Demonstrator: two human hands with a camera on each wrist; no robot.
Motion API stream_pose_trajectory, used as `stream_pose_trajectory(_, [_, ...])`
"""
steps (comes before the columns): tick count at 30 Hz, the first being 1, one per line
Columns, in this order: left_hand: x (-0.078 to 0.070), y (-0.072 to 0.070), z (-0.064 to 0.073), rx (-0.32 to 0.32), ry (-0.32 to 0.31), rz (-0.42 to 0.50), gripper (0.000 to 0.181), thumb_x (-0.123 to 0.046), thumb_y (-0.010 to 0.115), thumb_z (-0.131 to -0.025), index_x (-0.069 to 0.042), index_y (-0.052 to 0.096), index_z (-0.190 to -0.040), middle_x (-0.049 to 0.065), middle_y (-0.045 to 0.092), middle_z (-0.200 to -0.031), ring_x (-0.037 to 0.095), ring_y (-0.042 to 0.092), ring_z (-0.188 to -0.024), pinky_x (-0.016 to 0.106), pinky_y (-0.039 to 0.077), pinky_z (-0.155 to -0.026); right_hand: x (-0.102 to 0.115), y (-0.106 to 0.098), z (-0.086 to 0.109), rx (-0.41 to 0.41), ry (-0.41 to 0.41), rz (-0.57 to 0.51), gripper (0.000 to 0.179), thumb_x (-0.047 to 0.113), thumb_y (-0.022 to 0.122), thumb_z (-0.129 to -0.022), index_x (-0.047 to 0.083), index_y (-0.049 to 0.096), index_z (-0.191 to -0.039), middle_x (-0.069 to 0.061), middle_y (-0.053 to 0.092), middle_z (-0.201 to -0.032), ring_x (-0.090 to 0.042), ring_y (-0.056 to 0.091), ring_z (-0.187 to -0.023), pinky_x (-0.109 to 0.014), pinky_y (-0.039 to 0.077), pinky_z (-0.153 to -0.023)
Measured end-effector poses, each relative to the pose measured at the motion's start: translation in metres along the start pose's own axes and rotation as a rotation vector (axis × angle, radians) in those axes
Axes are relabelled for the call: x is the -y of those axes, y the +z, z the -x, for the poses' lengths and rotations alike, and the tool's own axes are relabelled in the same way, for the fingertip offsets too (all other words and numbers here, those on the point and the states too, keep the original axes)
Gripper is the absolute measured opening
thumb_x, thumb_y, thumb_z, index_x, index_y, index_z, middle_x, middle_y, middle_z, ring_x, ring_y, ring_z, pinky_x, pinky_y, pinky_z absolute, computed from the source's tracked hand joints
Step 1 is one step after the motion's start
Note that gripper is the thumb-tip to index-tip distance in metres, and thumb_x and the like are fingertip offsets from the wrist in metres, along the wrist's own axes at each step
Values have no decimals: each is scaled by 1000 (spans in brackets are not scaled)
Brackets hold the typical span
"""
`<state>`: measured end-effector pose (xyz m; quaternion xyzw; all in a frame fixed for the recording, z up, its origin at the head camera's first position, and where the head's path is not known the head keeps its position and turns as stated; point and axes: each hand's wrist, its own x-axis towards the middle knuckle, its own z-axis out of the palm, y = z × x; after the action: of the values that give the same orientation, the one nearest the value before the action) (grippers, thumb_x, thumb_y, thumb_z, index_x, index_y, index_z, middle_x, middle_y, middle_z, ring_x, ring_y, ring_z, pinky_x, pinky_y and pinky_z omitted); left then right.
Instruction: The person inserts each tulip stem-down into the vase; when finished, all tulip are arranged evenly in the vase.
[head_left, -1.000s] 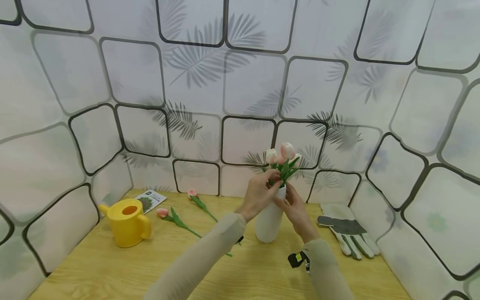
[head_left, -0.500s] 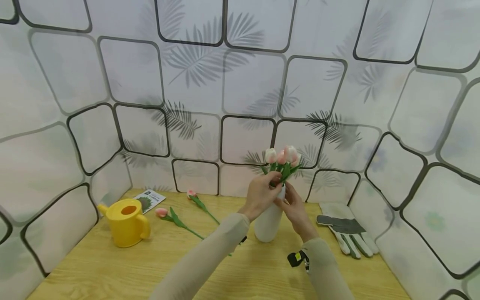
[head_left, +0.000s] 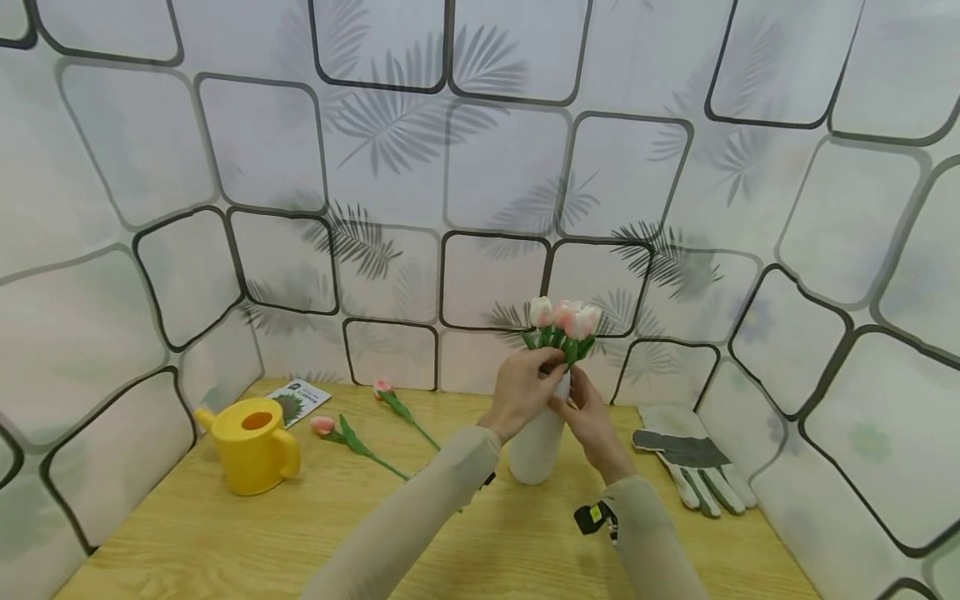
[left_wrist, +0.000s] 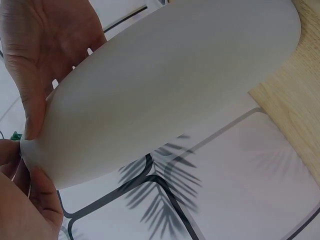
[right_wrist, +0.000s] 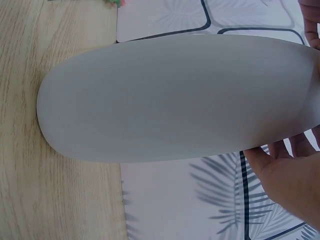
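Note:
A white vase (head_left: pixel 535 450) stands on the wooden table, with several pink-and-white tulips (head_left: pixel 564 317) rising from its mouth. My left hand (head_left: pixel 521 387) is at the mouth, thumb and fingers pinching a tulip among the green leaves; the stem itself is hidden. Around the neck's right side, my right hand (head_left: pixel 596 425) holds the vase. In the left wrist view, the vase (left_wrist: pixel 165 85) fills the middle and the left hand's thumb (left_wrist: pixel 44 192) lies at its rim. From the right wrist, the right hand (right_wrist: pixel 295 175) shows against the vase's side (right_wrist: pixel 165 100).
Two loose pink tulips, one nearer (head_left: pixel 356 442) and one farther (head_left: pixel 401 410), lie left of the vase. Beyond them are a yellow watering can (head_left: pixel 251 467) and a packet with a plant picture (head_left: pixel 303 402). Work gloves (head_left: pixel 693 458) lie at right. Patterned walls (head_left: pixel 495 283) enclose the table.
The front white-pink tulip has sunk lower into the vase, level with the other blooms. Both hands stay at the vase's neck, the left barely shifting.

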<state>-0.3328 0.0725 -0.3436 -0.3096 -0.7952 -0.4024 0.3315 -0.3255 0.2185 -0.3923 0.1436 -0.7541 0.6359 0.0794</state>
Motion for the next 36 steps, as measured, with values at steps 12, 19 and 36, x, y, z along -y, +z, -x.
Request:
stream_pose_trajectory(12, [-6, -2, -5, 21, -81, -6, 12, -17, 73, -89, -14, 79, -99, -2, 77, -93, 12, 71, -81, 21, 56, -73, 2, 1, 0, -7, 10, -5, 72, 18, 63, -97, 16, 22, -156, -14, 32, -156, -34, 31, -145, -56, 23, -119])
stream_pose_trajectory(19, [3, -3, 0, 24, -55, 151, 13, -7, 72, -88, -7, 77, -100, 5, 76, -94, 13, 71, -80, 16, 54, -70, 3, 2, 0, -8, 13, -1, 73, 21, 64, -96, 18, 22, -156, -13, 31, -157, -33, 29, -146, -56, 23, -118])
stream_pose_trajectory(36, [25, -31, 18, -54, -28, 304, 14, -5, 70, -89, -5, 75, -102, 6, 75, -91, 15, 68, -80, 19, 51, -60, 1, 2, 0, -21, 11, -6, 73, 19, 65, -96, 14, 23, -156, -15, 32, -157, -36, 31, -144, -58, 23, -118])
